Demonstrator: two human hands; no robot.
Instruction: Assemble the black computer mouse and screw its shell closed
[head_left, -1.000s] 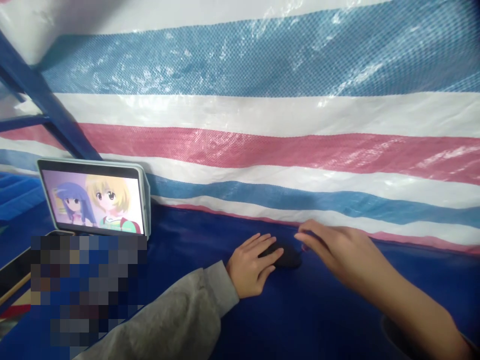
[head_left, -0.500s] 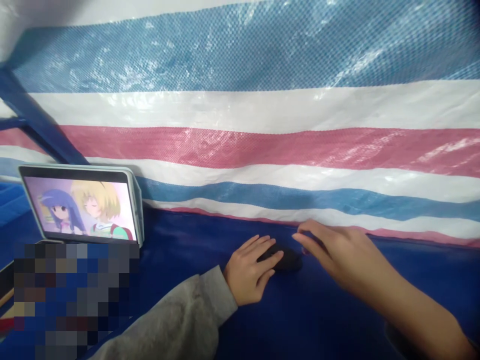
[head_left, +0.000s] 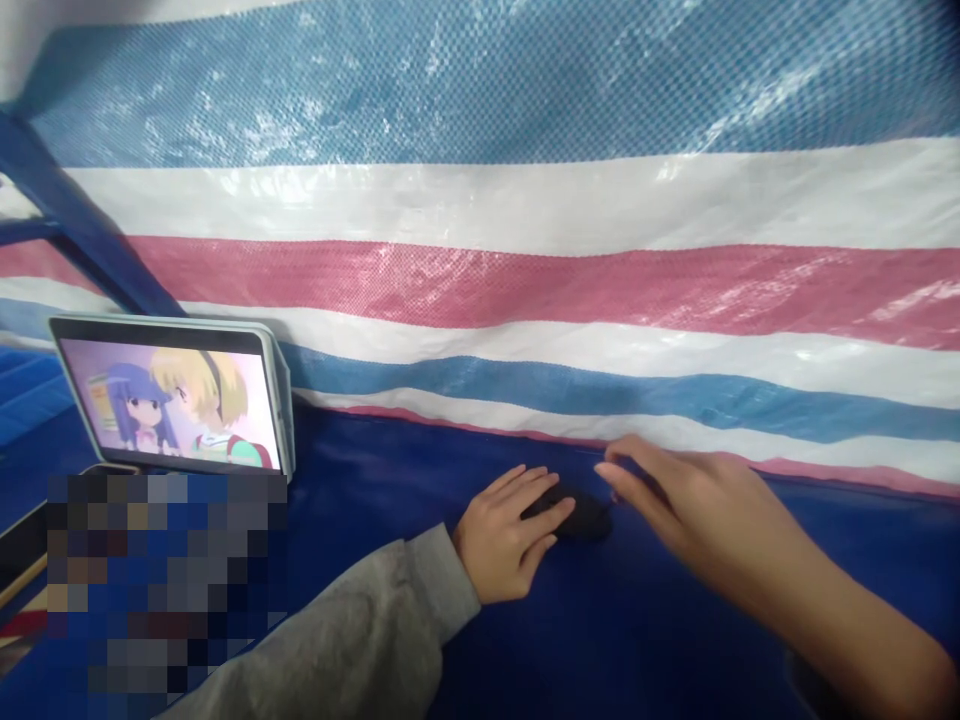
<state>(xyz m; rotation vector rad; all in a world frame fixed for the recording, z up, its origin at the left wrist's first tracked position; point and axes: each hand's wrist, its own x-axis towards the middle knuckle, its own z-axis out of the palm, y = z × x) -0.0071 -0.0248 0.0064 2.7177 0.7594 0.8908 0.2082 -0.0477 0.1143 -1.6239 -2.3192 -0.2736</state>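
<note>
My left hand (head_left: 510,535), in a grey sleeve, lies over a small black rounded object (head_left: 585,515) on the dark blue surface. Its fingers rest across the top and hold the object down; the part under the palm is hidden. The object is oval and mouse-like, but I cannot tell its kind for sure. Just right of it, my right hand (head_left: 690,500) is raised with thumb and forefinger curled together in a pinch near the object's right end. A faint thin line shows by these fingertips, too small to name.
At left a tablet (head_left: 172,395) in a pale case stands propped up, playing a cartoon. In front of it lies a pixelated patch, with a dark, light-edged item (head_left: 30,550) beside it. Behind hangs a striped plastic sheet (head_left: 480,285); a blue metal frame (head_left: 97,220) slants at left.
The view has shifted slightly, so everything sits a little further right. Both hands keep nearly the same pose beside the black object. The cartoon picture on the tablet has changed.
</note>
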